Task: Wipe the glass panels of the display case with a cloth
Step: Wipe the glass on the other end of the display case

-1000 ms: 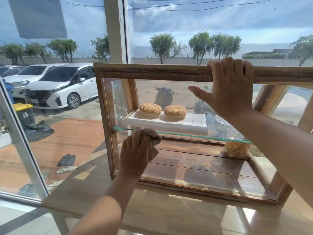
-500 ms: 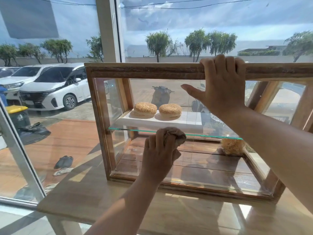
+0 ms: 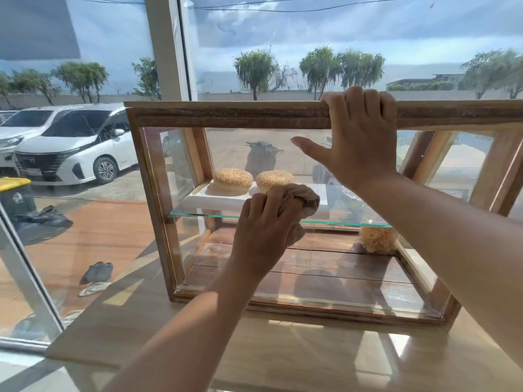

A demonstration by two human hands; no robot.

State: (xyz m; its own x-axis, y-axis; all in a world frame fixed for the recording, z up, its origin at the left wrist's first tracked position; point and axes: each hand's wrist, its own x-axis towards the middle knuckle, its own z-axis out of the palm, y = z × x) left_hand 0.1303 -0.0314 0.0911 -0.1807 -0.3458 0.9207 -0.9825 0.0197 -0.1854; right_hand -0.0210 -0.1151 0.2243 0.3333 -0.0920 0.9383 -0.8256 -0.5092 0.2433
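A wooden-framed display case [image 3: 226, 114] with glass panels stands on a pale wooden counter. My left hand [image 3: 263, 236] presses a bunched brown cloth [image 3: 301, 198] against the front glass panel [image 3: 243, 154], near the middle at the height of the inner glass shelf [image 3: 198, 214]. My right hand [image 3: 358, 140] rests on the case's top front rail, fingers curled over it and thumb stretched out to the left. Inside, two sesame buns [image 3: 233, 181] sit on a white tray [image 3: 215, 200]; the cloth hides part of the right bun.
A pale round pastry [image 3: 377, 239] lies at the case's back right on the wooden floor. The counter [image 3: 283, 349] ends at a large window [image 3: 85, 165] on the left and behind. Outside are parked white cars, a bin and sandals.
My left hand has slid the cloth to the right and upward across the front glass, from the lower left to near the middle. My right hand has stayed on the top rail.
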